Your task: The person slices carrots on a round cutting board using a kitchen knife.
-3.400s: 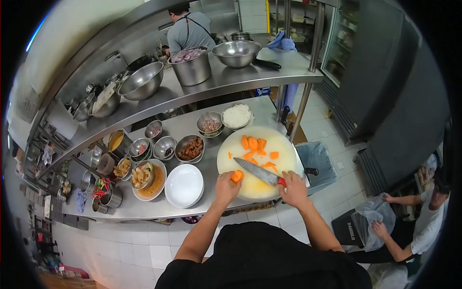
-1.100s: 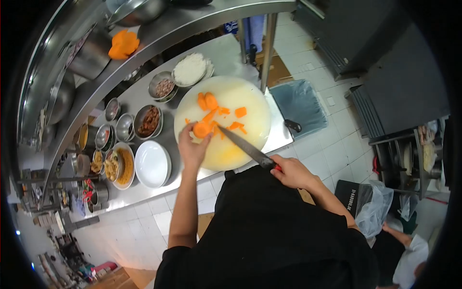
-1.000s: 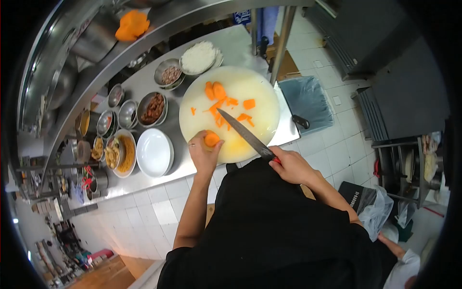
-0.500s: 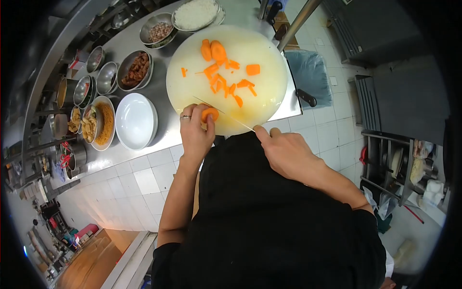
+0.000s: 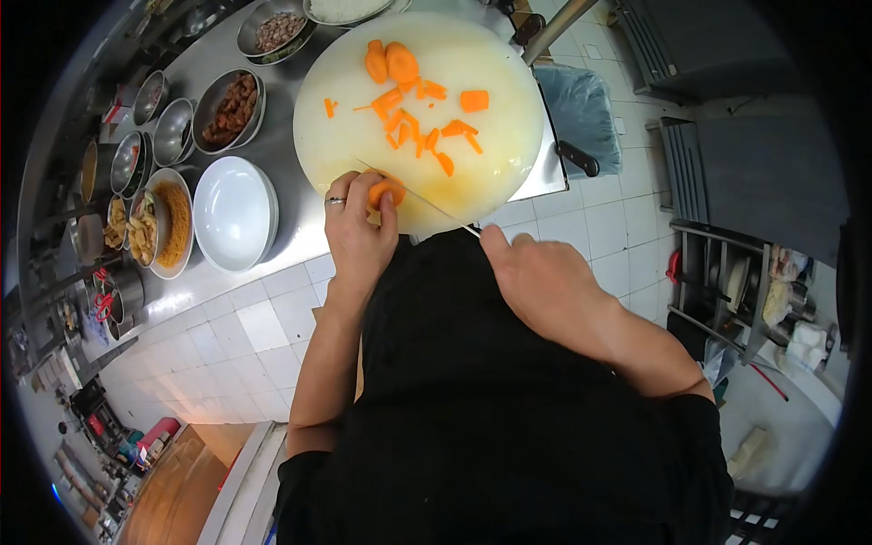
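A round, whitish cutting board (image 5: 490, 136) lies on the steel counter, stained yellow near its front. My left hand (image 5: 359, 213) is closed round a short orange carrot piece (image 5: 385, 193) at the board's front edge. The handle of a knife (image 5: 422, 199) is in my right hand (image 5: 549, 282); its thin blade runs up and left, against the carrot piece. Several cut carrot pieces (image 5: 401, 63) are scattered over the middle and back of the board. The knife's handle is hidden by my fingers.
White plates (image 5: 234, 213) are stacked left of the board. Beyond stand bowls of brown meat (image 5: 233, 110), pink pieces (image 5: 279, 32) and white shreds (image 5: 341, 7). A second knife (image 5: 578, 158) lies at the counter's right edge, above a lined bin (image 5: 586, 104). A metal rack (image 5: 718, 282) stands at right.
The knife has come from beside the board's pieces onto the carrot piece in my left hand, which was drawn to the front edge. The view has tilted down, and the co-worker is out of view.
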A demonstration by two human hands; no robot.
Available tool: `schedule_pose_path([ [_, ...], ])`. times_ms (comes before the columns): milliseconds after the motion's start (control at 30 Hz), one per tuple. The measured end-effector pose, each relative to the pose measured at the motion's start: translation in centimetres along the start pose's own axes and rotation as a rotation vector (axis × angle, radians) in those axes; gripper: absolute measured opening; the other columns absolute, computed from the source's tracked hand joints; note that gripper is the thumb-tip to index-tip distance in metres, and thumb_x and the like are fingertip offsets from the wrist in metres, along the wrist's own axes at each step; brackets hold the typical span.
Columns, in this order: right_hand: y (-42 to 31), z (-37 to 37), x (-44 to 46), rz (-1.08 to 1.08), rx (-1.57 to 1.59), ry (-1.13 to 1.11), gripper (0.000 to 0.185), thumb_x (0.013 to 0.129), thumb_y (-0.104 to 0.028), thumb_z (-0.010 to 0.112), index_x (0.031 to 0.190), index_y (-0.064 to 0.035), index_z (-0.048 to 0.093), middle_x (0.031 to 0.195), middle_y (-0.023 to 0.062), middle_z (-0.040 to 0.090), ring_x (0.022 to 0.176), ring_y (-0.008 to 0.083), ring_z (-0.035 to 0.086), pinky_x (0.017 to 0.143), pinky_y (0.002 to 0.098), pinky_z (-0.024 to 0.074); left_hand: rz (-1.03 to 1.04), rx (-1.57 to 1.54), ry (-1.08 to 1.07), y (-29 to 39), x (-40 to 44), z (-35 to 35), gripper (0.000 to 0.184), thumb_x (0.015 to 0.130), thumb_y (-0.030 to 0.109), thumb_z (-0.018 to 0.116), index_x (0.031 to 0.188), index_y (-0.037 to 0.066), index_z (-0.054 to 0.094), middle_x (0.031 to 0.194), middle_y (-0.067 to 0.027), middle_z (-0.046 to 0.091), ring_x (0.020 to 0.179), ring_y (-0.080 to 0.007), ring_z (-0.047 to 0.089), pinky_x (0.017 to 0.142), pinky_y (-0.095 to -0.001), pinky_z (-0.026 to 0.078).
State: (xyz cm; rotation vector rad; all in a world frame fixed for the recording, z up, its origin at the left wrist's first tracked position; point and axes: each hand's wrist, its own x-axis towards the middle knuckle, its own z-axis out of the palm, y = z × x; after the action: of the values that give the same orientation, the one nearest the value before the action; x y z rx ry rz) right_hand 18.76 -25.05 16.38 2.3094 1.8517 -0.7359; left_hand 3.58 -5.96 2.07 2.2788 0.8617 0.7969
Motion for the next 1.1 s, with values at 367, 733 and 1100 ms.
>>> schedule_pose_path([
  [367, 3.7, 3.8, 5.3, 0.104, 0.491, -0.043, 0.02, 0.104, -0.012, 0.056, 0.115, 0.0016, 0.048, 0.084, 0.0273, 0.071, 0.085, 0.0512, 0.069, 0.079, 0.0605, 0.0538, 0.32, 0.08, -0.222, 0.5, 2.8, -4.0, 0.051, 0.085, 0.002, 0.076, 0.135, 0.009, 0.065, 0.117, -0.0174, 0.069, 0.111, -0.0393, 0.065, 0.099, -0.0489, 0.051],
  [733, 2.6, 3.9, 1.8, 0.115, 0.403, -0.062, 0.025, 0.107, -0.016, 0.054, 0.12, 0.0035, 0.047, 0.083, 0.0264, 0.071, 0.082, 0.0487, 0.07, 0.077, 0.0587, 0.0545, -0.371, -0.002, -0.244, 2.7, 1.5, -0.8, 0.043, 0.084, 0.026, 0.09, 0.111, 0.0, 0.069, 0.078, -0.0114, 0.07, 0.067, -0.0291, 0.07, 0.062, -0.0401, 0.056],
  [1100, 3.4, 0.3, -1.6, 0.11, 0.342, -0.172, 0.02, 0.106, -0.014, 0.055, 0.111, 0.004, 0.049, 0.078, 0.0252, 0.069, 0.079, 0.0479, 0.069, 0.073, 0.0576, 0.0534, 0.14, 0.065, -0.323, 1.3, 2.3, -1.7, 0.035, 0.087, 0.003, 0.071, 0.121, 0.006, 0.07, 0.117, -0.0202, 0.063, 0.11, -0.0404, 0.061, 0.094, -0.0476, 0.053],
])
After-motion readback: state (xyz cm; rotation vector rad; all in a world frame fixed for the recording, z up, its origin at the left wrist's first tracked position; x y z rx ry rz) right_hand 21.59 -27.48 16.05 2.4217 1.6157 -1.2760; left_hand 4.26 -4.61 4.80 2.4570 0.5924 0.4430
